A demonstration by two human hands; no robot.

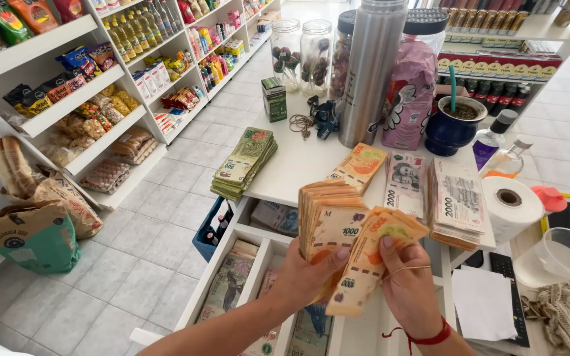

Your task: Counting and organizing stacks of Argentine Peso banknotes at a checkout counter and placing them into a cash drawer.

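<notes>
- A thick stack of orange banknotes (pixel 328 221) is held in the left hand (pixel 308 277); its fingers are closed around the lower edge, with the thumb laid across the face of the top note
- A thinner, fanned sheaf of orange notes (pixel 374 257) is pinched in the right hand (pixel 407 287), thumb on top and the other fingers curled beneath; a red cord is worn at that wrist
- Both bundles are held in the air, touching each other, above an open cash drawer (pixel 232 283) in which flat notes are laid in compartments
- Just beyond the hands, on the white tabletop (pixel 298 165), further piles are set out: a greenish pile (pixel 244 163) at the left edge, a small orange pile (pixel 359 166), and two paler piles (pixel 405 183) (pixel 455 204) to the right
- Behind these a tall steel flask (pixel 369 72), a pink packet (pixel 409 95) and a dark blue gourd cup (pixel 453 125) with a straw are stood; a white paper roll (pixel 512 204) is laid at the right
- The counting seems best done with the stack kept squared by the left thumb, one note at a time slid across, and the fan kept overlapped so that no note is taken double
- Whether the fanned notes are all of one kind cannot be told for certain, as their faces are partly covered
</notes>
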